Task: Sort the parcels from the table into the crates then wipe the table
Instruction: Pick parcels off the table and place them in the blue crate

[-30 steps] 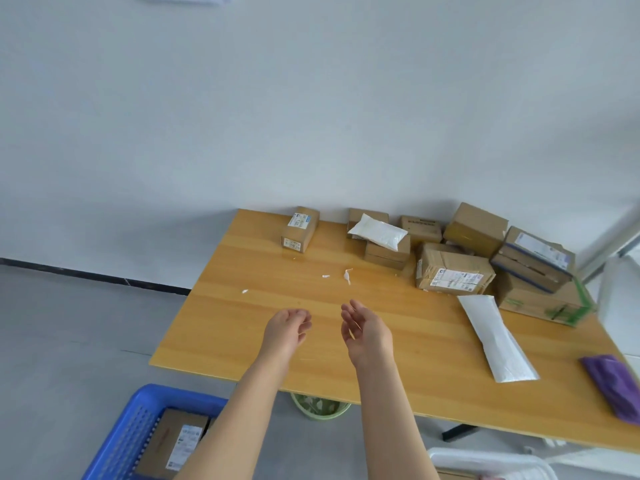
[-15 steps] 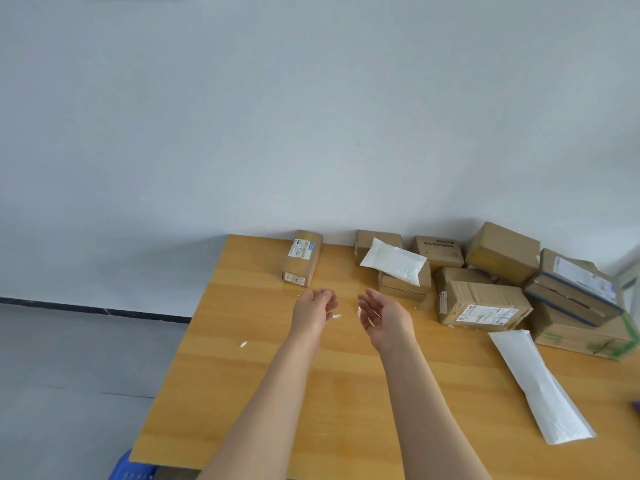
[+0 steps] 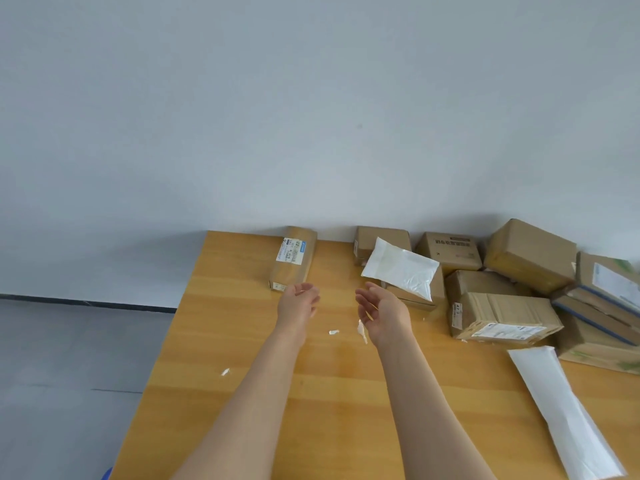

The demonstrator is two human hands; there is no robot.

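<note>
Parcels (image 3: 502, 317) crowd the far right part of the desk (image 3: 242, 358), and several are only partly seen. The stack at the right edge (image 3: 606, 296) is cut off by the frame and smeared by motion, so its labels cannot be read, and the long white mailer (image 3: 564, 410) runs out of the picture at the bottom right. A white pouch (image 3: 400, 268) lies tilted on a brown box (image 3: 427, 296), covering most of its top and a corner of the box behind (image 3: 381, 239). Of the blue crate (image 3: 106, 474) only a sliver shows at the bottom left edge. The narrow labelled box (image 3: 294, 258) lies apart from the rest near the desk's back edge. Its near end is overlapped by the left hand (image 3: 298, 303), and whether the fingers touch it cannot be told. The right hand (image 3: 382, 311) hovers just beside the box under the pouch. Both hands are relaxed, fingers loosely curved and palms turned toward each other, holding nothing. Small white paper scraps (image 3: 333, 331) lie on the desk near the hands. Compared with a second ago, the view has tipped upward. Most of the crate, the green bin under the desk and the purple cloth at the right have left the picture, and both hands have reached from mid-desk toward the back row.
</note>
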